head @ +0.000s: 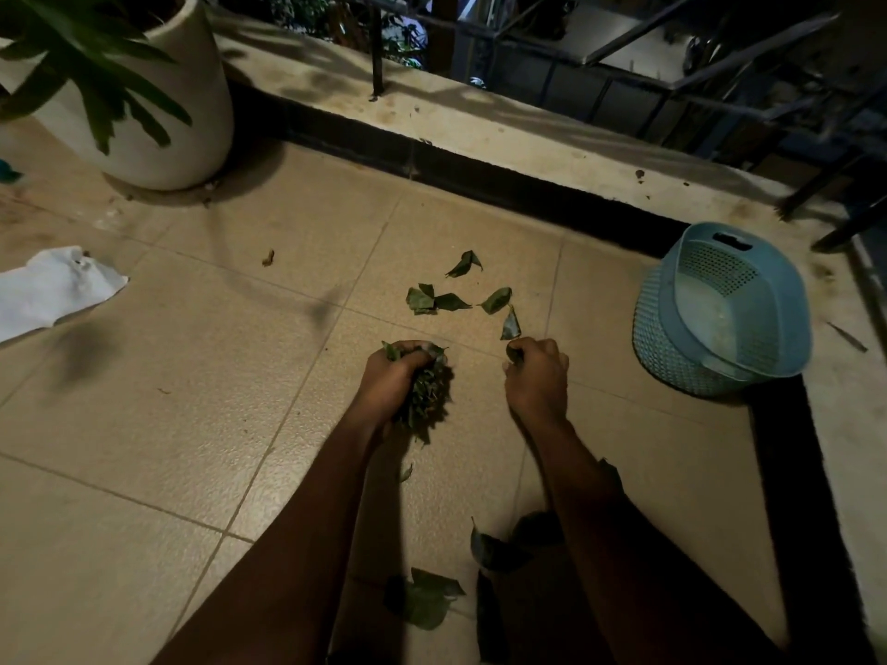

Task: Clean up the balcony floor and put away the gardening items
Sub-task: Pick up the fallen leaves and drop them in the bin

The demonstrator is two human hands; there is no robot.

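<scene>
the left hand (391,376) clutches an overfull bunch of leaves (427,393); the right hand (535,371) pinches one leaf (514,351). loose leaves (451,300) lie beyond on the tiled floor (144,424). reaching for more could spill the bunch before the blue basket (720,309).

Dim beige tiled floor (144,424), pale concrete ledge (480,132), dark metal railing (377,55) beyond.

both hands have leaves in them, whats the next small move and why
Probably tuck the leaf pinched in the right hand into the bunch of leaves gripped by the left hand. That would free the right hand for the loose leaves lying on the floor just ahead of it.
</scene>
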